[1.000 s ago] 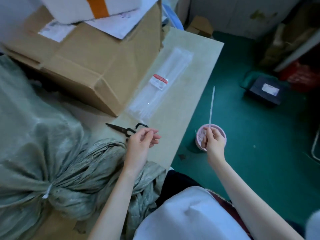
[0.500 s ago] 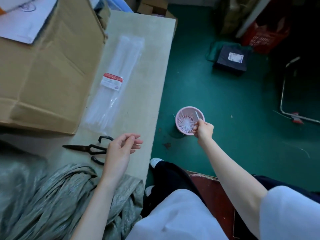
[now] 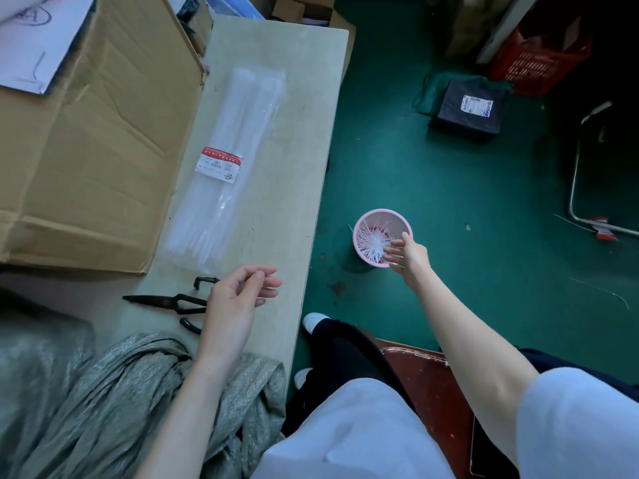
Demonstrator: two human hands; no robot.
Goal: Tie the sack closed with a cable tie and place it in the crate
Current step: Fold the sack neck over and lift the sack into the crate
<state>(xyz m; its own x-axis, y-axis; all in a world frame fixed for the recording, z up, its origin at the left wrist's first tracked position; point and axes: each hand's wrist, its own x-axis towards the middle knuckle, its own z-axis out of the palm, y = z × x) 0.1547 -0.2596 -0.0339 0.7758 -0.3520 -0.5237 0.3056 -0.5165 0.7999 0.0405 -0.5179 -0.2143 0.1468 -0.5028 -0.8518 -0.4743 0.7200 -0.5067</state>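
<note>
A grey-green woven sack (image 3: 103, 392) lies bunched on the table at the lower left, and my left forearm crosses over it. My left hand (image 3: 238, 299) hovers above the table edge, fingers loosely curled, holding nothing. My right hand (image 3: 409, 255) reaches down over the rim of a small pink basket (image 3: 401, 223) on the green floor, fingers spread and empty. White cable-tie offcuts (image 3: 371, 240) fill the basket. A clear packet of long white cable ties (image 3: 235, 160) lies along the table. Black scissors (image 3: 169, 302) rest just left of my left hand.
A big cardboard box (image 3: 90, 150) takes up the table's left side. On the floor at the back right stand a red crate (image 3: 532, 60) and a dark parcel (image 3: 470, 108). A metal frame (image 3: 581, 209) lies at the far right. A dark red stool (image 3: 425, 382) is under me.
My right hand carried a long cable-tie offcut down to the pink basket and let it go; its fingers are now open. The view swung right, away from the tied sack. My left hand barely moved.
</note>
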